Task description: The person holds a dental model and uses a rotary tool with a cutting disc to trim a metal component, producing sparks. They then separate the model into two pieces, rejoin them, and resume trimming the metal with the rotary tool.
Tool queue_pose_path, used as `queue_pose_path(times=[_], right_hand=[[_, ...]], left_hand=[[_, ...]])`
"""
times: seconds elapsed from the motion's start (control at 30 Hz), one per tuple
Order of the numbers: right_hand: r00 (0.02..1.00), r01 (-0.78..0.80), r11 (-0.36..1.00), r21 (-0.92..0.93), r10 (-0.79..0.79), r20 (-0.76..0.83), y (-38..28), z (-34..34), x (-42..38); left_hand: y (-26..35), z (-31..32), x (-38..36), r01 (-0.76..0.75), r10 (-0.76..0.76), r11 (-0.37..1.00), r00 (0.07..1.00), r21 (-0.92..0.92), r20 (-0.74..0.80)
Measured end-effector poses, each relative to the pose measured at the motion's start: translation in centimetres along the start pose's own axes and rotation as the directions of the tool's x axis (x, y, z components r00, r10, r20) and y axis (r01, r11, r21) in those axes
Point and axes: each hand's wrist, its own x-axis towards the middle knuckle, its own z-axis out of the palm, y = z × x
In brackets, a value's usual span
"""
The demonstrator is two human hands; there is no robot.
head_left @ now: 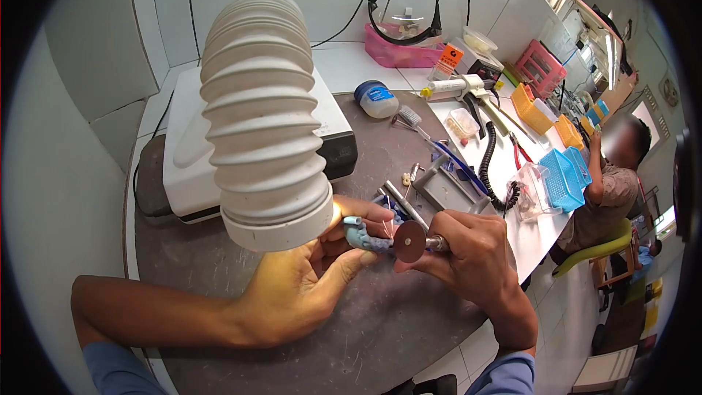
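Note:
Below the mouth of the white corrugated hose (pixel 259 117), my left hand (pixel 303 285) pinches a small blue-green curved piece (pixel 362 237) between thumb and fingers. Thin pinkish prongs (pixel 387 228) stick up at its right end. My right hand (pixel 472 252) is wrapped round a metal rotary handpiece (pixel 436 243) that carries a reddish-brown disc (pixel 409 241). The disc's left edge is beside the right end of the blue-green piece; whether they touch cannot be made out.
Behind my hands are a grey tray (pixel 446 190), a brush (pixel 411 118) and a blue-lidded jar (pixel 376 99). A white machine (pixel 186 153) stands left. Coiled black cable (pixel 491 168) and baskets (pixel 563 179) lie right. A person (pixel 610 183) sits farther right.

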Motion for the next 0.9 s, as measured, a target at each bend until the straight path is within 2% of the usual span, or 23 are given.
queue_pose_path(times=[0.9], right_hand=[[1.000, -0.007, 1.000, -0.009, 0.007, -0.013, -0.01, -0.05, 0.06]], left_hand=[[-0.35, -0.04, 0.09, -0.045, 0.045, 0.999, 0.999, 0.001, -0.013]])
